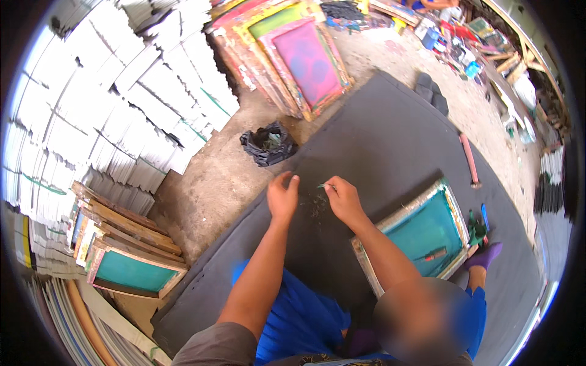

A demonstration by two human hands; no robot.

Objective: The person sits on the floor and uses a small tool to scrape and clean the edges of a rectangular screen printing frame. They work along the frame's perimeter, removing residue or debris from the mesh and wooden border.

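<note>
Above the black surface point(384, 134), right fingers point(333, 182) pinch a greenish scrap point(321, 185), left fingers point(295, 181) are loose, shirt print point(323, 360) illegible.

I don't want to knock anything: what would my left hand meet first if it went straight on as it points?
Probably the black bag, beyond the mat; depth is unclear, so your left hand might pass above it.

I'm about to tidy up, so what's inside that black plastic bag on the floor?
Inside the black plastic bag, greenish scraps show through the open top, too small to identify. Anything deeper is hidden beneath them and behind the bag's sides.
</note>
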